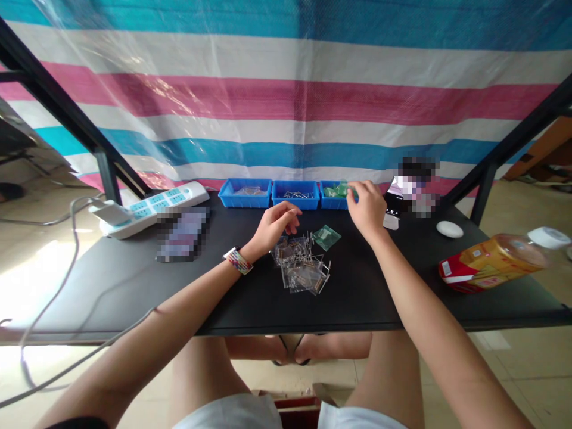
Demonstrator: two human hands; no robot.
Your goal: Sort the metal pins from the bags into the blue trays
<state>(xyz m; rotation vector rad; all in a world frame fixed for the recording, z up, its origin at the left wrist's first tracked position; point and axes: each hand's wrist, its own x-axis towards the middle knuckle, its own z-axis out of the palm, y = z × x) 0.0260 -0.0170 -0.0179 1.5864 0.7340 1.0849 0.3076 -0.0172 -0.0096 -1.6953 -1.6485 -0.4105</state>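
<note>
My right hand [369,205] pinches a small green plastic bag [344,187] above the right blue bin [334,204], which holds more green bags [331,191]. My left hand [277,225] is loosely curled over the table, just up and left of a pile of small clear bags [305,276] with thin metal pins. Nothing shows between its fingers. One green bag [326,237] lies flat on the table between my hands, at the pile's upper right edge. Metal pins fill part of the middle blue bin [295,204], and clear bags lie in the left blue bin [245,201].
On the left are a power strip [156,205] with a plugged-in adapter and a phone [185,235]. A grey cable crosses the left edge. To the right stand a drink bottle [496,262], a white oval object [449,229] and a blurred dark item. Striped sheeting hangs behind.
</note>
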